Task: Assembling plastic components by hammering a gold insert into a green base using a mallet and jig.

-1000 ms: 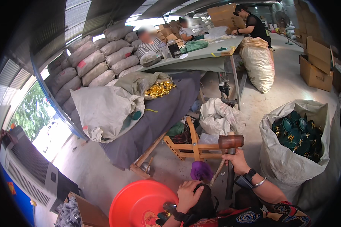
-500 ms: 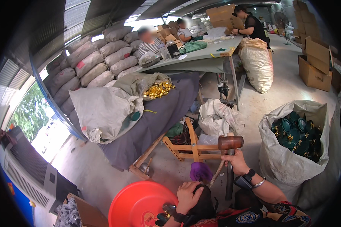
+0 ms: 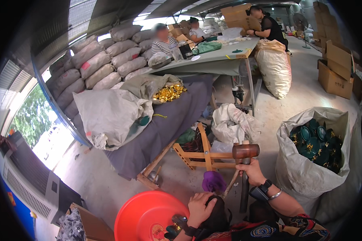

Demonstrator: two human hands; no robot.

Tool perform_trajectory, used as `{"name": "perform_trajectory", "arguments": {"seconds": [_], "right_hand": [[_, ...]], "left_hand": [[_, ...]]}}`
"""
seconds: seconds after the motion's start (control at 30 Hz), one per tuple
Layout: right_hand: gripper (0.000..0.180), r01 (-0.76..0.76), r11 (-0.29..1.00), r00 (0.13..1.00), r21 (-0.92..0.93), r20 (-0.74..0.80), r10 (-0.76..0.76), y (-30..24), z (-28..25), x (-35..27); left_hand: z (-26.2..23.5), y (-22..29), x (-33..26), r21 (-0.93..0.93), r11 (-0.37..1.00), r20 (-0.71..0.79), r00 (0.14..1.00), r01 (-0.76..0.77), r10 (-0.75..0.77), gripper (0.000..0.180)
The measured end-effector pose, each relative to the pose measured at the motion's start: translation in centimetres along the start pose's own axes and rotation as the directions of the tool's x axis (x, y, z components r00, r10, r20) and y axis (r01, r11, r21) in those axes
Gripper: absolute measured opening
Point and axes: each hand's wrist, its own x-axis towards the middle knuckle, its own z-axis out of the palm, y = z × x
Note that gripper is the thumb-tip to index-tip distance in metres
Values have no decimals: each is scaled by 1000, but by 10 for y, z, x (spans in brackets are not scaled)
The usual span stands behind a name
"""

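My right hand [image 3: 252, 172] is closed round a mallet with a brown wooden head [image 3: 245, 151]. Below the head a dark upright bar [image 3: 244, 193] runs down, and a pale stick [image 3: 231, 183] slants from my fingers towards my knees. Whether these are both parts of the mallet I cannot tell. My left hand [image 3: 200, 209] rests flat on my dark-clothed knee, fingers stretched out, holding nothing. Beside that wrist, an orange-red basin [image 3: 126, 209] contains several dark green and gold pieces [image 3: 175, 227]. A purple cloth [image 3: 213, 182] hangs just beyond my knees.
An open white sack [image 3: 287, 168] of green and gold discs [image 3: 315, 142] stands at right. Ahead are a wooden folding frame [image 3: 205, 148] and a dark-covered table [image 3: 181, 120] bearing sacks. An air cooler [image 3: 36, 180] stands left. Several people sit or stand by the far table [image 3: 213, 60].
Both hands and the mallet keep their places. The view has shifted very slightly. At the far table, the person in stripes and the standing person have moved their heads.
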Motion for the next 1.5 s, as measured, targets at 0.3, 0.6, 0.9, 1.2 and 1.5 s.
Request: {"name": "perform_trajectory", "arguments": {"seconds": [0.3, 0.6, 0.9, 1.2, 1.5], "right_hand": [[19, -20, 1000, 1000, -12, 0, 20, 0, 0, 1], [19, -40, 998, 999, -38, -2, 40, -1, 2, 0], [19, -49, 998, 999, -47, -9, 48, -1, 3, 0], [19, -43, 998, 999, -46, 3, 43, 1, 1, 1], [19, -42, 998, 999, -38, 2, 42, 1, 1, 1]], "left_hand": [[-3, 4, 2, -36, 999, 8, 1000, 9, -8, 22], [-4, 2, 2, -35, 999, 10, 1000, 17, -17, 22], [-1, -3, -1, -15, 1000, 5, 1000, 13, -12, 24], [0, -5, -1, -8, 1000, -4, 1000, 0, 0, 24], [-1, -4, -1, -27, 1000, -4, 1000, 6, -6, 25]]}}
